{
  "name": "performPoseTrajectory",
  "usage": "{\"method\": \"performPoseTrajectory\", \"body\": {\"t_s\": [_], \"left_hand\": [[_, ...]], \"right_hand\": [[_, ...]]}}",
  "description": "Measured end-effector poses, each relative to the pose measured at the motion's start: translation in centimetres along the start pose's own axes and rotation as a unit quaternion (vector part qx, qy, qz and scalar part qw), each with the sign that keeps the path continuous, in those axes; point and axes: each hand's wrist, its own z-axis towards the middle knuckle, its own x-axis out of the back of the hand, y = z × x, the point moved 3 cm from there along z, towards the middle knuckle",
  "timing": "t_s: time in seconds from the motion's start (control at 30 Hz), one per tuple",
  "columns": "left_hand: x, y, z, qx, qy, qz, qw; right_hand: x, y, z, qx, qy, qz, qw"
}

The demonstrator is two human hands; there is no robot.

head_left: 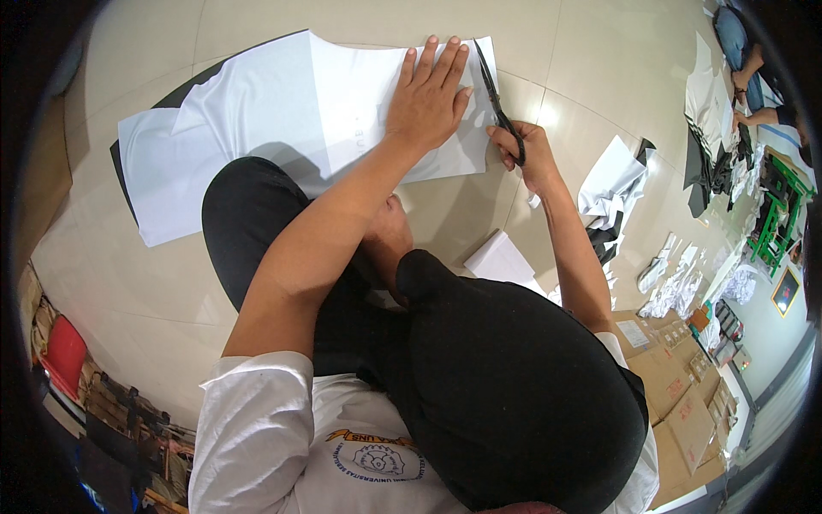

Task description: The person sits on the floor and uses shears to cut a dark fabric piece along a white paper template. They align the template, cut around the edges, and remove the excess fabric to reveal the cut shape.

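My left hand point(430, 96) lies flat with fingers spread on a white paper sheet point(360, 103), near its far edge. This paper rests over white cloth point(231, 111), and black cloth point(175, 92) shows along the far and left edges. Black scissors point(492, 90) are in my right hand point(533, 156), fingers through the handles. The blades point away from me along the right end of the paper and look nearly closed. Whether they are biting into the layers, I cannot tell.
Pale tiles point(462, 201) make up the floor. A white paper stack point(501, 257) lies before my knee. White and black cloth pieces point(612, 184) are to the right, beyond them scraps point(672, 278), a green frame point(779, 206) and another person's arm point(758, 116). Cardboard boxes point(676, 385) stand lower right.
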Motion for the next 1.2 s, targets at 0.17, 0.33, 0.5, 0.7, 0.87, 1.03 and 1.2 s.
{"method": "performPoseTrajectory", "body": {"t_s": [0.17, 0.33, 0.5, 0.7, 0.87, 1.03, 1.2], "left_hand": [[0.0, 0.1, 0.1, 0.001, -0.003, 0.009, 1.000], [0.0, 0.0, 0.0, -0.003, -0.002, 0.007, 1.000], [0.1, 0.1, 0.1, -0.003, -0.003, 0.004, 1.000], [0.0, 0.1, 0.1, -0.001, 0.000, -0.003, 1.000], [0.2, 0.2, 0.1, -0.009, -0.002, -0.003, 1.000], [0.4, -0.9, -0.2, 0.004, -0.005, -0.054, 0.999], [1.2, -2.7, 0.0, 0.031, 0.010, 0.016, 0.999]], "right_hand": [[0.2, 0.5, 0.1, 0.008, -0.001, -0.004, 1.000], [0.0, -0.1, 0.2, 0.004, -0.003, 0.003, 1.000], [-0.2, -0.7, 0.5, 0.008, -0.001, 0.007, 1.000], [-0.3, -0.4, 0.7, 0.005, 0.007, -0.002, 1.000], [-0.2, -1.5, 0.4, 0.018, 0.042, -0.043, 0.998], [-1.2, -7.4, 2.4, 0.173, 0.223, -0.253, 0.925], [-2.7, -8.6, 8.6, 0.341, 0.308, -0.223, 0.860]]}}
